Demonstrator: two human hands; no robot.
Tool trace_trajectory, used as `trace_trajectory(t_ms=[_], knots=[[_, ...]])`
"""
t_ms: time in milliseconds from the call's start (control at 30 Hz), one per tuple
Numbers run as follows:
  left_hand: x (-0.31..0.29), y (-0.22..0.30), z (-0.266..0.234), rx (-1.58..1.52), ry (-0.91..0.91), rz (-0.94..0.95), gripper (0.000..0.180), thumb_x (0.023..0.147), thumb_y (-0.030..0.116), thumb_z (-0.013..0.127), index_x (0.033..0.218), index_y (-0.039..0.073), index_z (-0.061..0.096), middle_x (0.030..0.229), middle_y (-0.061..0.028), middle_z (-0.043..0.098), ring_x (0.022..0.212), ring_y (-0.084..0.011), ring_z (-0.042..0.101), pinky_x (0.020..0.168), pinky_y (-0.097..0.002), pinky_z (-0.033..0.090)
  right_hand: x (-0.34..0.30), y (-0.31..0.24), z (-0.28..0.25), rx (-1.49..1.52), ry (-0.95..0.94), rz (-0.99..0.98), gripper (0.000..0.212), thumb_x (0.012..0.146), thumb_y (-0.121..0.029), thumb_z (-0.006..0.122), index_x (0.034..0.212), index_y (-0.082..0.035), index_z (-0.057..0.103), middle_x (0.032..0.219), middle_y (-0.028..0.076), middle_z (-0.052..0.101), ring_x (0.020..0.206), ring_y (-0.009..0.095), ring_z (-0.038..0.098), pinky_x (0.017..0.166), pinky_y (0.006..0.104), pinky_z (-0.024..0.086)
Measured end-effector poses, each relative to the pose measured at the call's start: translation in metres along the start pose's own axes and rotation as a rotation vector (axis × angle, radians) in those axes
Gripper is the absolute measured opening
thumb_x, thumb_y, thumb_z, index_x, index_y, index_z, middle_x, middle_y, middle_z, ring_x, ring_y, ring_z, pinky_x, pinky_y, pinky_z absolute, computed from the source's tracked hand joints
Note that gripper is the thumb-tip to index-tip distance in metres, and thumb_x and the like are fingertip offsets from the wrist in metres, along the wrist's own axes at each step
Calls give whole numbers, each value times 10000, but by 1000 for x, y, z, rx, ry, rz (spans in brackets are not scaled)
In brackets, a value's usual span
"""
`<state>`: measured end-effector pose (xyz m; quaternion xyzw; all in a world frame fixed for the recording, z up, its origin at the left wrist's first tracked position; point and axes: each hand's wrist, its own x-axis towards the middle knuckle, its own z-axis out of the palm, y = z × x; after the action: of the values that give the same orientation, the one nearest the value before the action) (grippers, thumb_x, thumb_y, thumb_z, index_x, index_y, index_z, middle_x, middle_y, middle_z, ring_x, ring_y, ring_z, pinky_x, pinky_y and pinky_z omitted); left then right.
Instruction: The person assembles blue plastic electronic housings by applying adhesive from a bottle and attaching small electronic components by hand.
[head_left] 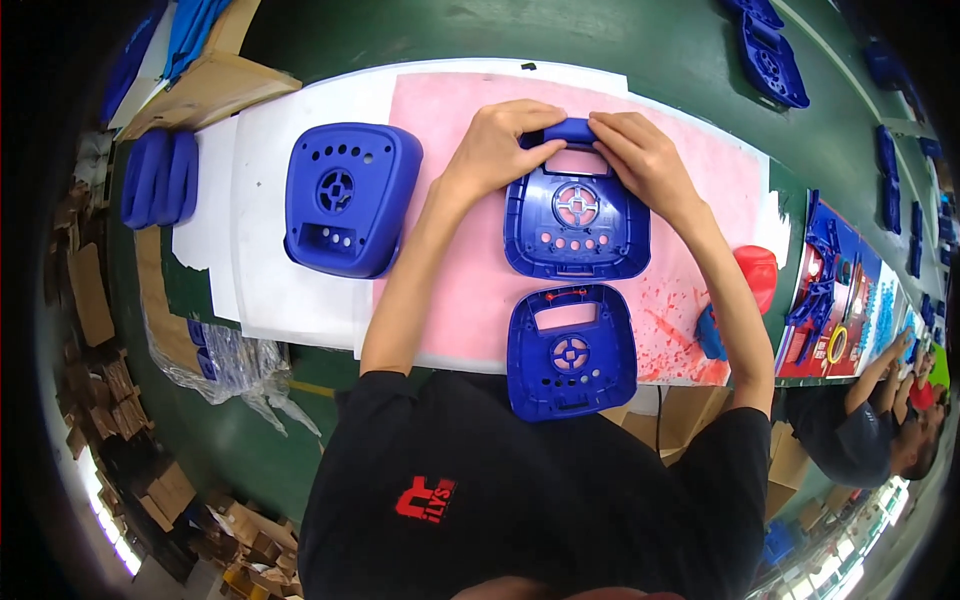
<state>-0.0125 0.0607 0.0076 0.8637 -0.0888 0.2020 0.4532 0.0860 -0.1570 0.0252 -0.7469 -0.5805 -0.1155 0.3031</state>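
"One blue shell, the near shell [603, 350], juts past the near edge of the desk [795, 260], over a black shirt [560, 500]. What threatens it?"

"A nudge from the wearer's body could tip it to the floor, and the thin red piece [580, 293] along its bar might drop out if loose; whether it is fastened cannot be told."

"And beyond it?"

"The held shell [620, 225] lies hollow side up on a pink sheet [450, 310], the left hand [497, 145] and right hand [643, 155] gripping opposite ends of its top bar. Uneven pressure could make it skid into the near shell. A third shell [380, 160] sits just beside the left forearm [412, 290], where a swinging elbow could scuff it."

"Any writing?"

"Nearest, a red emblem [412, 500] with lettering on the shirt, left unquoted. The three shells show no label; farther off, any print is too small to read."
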Motion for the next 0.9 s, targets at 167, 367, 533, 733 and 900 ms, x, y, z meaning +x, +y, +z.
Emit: trace_trajectory(t_ms=[167, 367, 533, 733, 900], knots=[[2, -4, 1, 184, -18, 95, 312, 769, 108, 802, 1071, 38, 760, 1123, -121, 731, 1070, -247, 700, 925, -335, 556, -1, -2, 3, -88, -12, -14, 312, 792, -18, 729, 1100, 7, 689, 1091, 136, 700, 942, 306, 681, 785, 371, 574], [4, -3, 1, 145, -44, 52, 316, 772, 111, 793, 1079, 44, 757, 1137, -101, 728, 1069, -262, 698, 936, -338, 551, -2, -1, 8, -136, 35, -20, 310, 751, -64, 732, 1054, -12, 693, 1067, 113, 701, 932, 268, 677, 773, 354, 578], [5, 1, 8, 188, -97, 61, 287, 823, 158, 754, 1081, 32, 752, 1140, -113, 725, 1051, -264, 704, 935, -345, 543, -12, 4, 3, -161, 19, 15, 309, 770, -84, 729, 1069, -12, 696, 1125, 133, 701, 1007, 272, 683, 801, 354, 585], [-2, -2, 4, 499, -151, 211, 334, 860, 165, 694, 1174, 52, 715, 1309, -126, 648, 1229, -295, 602, 1040, -443, 448, -7, -5, -8, -202, -110, 14, 289, 852, -125, 690, 1123, -26, 709, 1211, 154, 686, 1165, 311, 641, 947, 369, 548], [-9, 11, -17, 329, -64, 144, 313, 885, 126, 666, 1186, 46, 703, 1373, -152, 595, 1268, -318, 561, 1055, -433, 435, -36, 53, -109, -285, 55, 359, 421, 781, 38, 624, 1179, -86, 688, 1135, 119, 712, 1082, 316, 656, 942, 395, 520]])
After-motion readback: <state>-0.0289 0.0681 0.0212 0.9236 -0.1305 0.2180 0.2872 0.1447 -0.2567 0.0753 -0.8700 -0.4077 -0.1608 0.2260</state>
